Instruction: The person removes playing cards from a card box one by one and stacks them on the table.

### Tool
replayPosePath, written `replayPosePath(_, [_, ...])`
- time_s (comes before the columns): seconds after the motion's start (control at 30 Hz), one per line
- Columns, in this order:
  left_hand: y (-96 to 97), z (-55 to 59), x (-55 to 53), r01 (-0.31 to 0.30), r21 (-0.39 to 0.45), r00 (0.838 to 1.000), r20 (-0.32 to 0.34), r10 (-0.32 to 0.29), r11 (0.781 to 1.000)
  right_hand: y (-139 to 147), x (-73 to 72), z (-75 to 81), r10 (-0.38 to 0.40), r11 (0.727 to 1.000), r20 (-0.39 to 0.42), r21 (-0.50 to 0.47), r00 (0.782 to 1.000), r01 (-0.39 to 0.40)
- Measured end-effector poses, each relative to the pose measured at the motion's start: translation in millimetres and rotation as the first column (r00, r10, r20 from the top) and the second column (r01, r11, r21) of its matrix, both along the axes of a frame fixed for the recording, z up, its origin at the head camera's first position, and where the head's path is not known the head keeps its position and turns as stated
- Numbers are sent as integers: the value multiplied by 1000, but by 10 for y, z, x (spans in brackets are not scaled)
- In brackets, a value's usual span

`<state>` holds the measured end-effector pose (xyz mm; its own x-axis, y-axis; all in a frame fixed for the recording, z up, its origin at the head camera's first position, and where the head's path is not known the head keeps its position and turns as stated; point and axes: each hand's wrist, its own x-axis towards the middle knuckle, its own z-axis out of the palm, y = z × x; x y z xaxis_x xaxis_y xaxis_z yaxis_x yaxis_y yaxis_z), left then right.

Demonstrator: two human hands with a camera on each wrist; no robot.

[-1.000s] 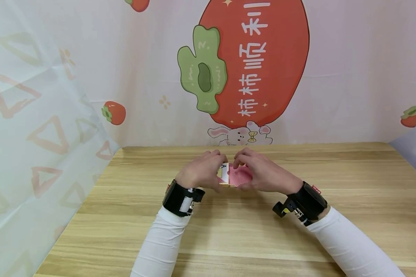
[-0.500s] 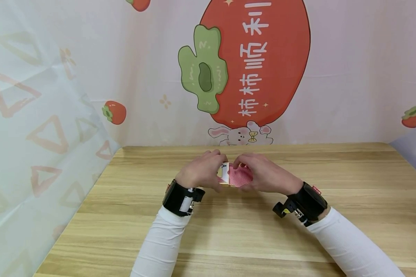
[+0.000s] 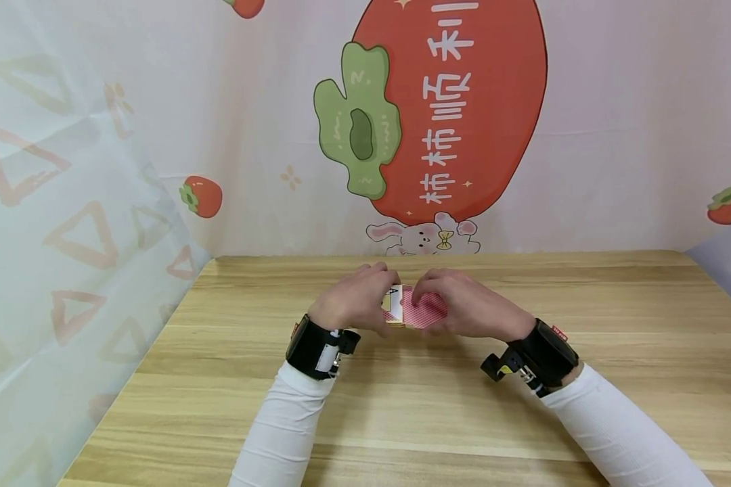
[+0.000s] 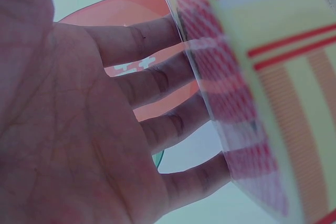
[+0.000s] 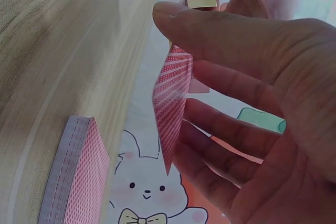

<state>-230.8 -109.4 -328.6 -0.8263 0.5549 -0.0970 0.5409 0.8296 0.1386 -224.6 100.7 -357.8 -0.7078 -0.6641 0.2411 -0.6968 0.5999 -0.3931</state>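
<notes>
My left hand (image 3: 356, 301) grips a playing-card box (image 3: 393, 306), its thumb on the near side and fingers on the far side. An A shows on the box's white top in the head view, and red and yellow stripes (image 4: 299, 114) fill the left wrist view's right side. To its right, my right hand (image 3: 472, 304) holds a red-patterned playing card (image 3: 428, 310) against the box's end. In the right wrist view this card (image 5: 173, 98) looks bent, between thumb and fingers. A stack of cards (image 5: 86, 177) lies back up on the table there; my hands hide it from the head camera.
The wooden table (image 3: 390, 412) ends at a back edge just beyond my hands. Behind it hangs a pale cloth (image 3: 268, 135) printed with a large red persimmon and a rabbit. Black camera straps (image 3: 317, 348) circle both wrists.
My right index finger has curled lower over the red-patterned card, and the right hand has shifted slightly right, showing more of the card. My left hand and the box stay in place.
</notes>
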Motion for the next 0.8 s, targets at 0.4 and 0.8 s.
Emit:
replayPosePath(0.4, [-7, 8, -6, 0, 5, 1000, -1, 0, 1000, -2, -6, -8, 13, 1000, -6, 27, 1000, -13])
replayPosePath(0.8, [-6, 18, -3, 7, 11, 1000, -3, -7, 1000, -2, -4, -2, 3, 999, -6, 35, 1000, -3])
